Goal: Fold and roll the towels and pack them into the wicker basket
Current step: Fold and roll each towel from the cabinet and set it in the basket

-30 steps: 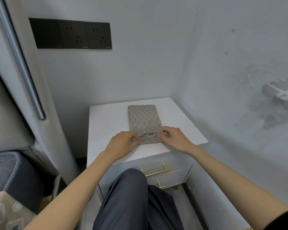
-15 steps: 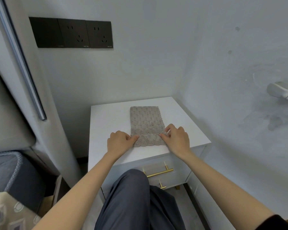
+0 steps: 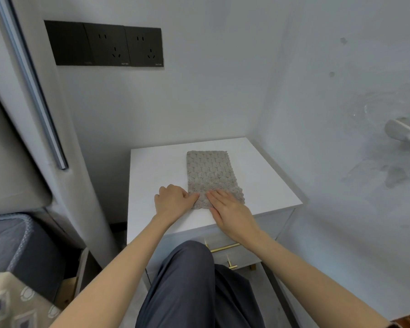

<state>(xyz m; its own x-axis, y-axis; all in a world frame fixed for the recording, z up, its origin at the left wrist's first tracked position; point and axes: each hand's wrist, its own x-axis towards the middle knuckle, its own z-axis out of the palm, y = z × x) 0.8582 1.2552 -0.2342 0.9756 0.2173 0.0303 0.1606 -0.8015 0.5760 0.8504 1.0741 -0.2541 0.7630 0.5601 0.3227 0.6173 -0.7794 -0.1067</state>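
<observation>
Left hand (image 3: 173, 202) sits on the stand (image 3: 156, 166) at the near left corner of the towel (image 3: 210, 172), my fingers curled under and one fingertip touching the cloth's edge. Whether I pinch the towel there or only touch it, I cannot tell. Right hand (image 3: 231, 210) lies flat with straight fingers across the near end of the towel, pressing it down on the top; the heel of that hand reaches the near edge of the stand.

The towel is a grey-beige knit strip, folded narrow, lying flat on the white top and running from my hands toward the far wall. Its near end has a scalloped edge that shows just right of my right fingers. It lies a little right of the middle of the top, with bare white surface on both sides.

Below the near edge, two gold handles (image 3: 224, 247) show on the drawer fronts, partly hidden by my right wrist and my knee (image 3: 194, 268) in dark trousers. On the far wall, up and to the left, hangs a black socket panel (image 3: 107, 45). A grey padded headboard (image 3: 14, 162) stands at the left, and a white fitting (image 3: 404, 133) juts from the right wall.
</observation>
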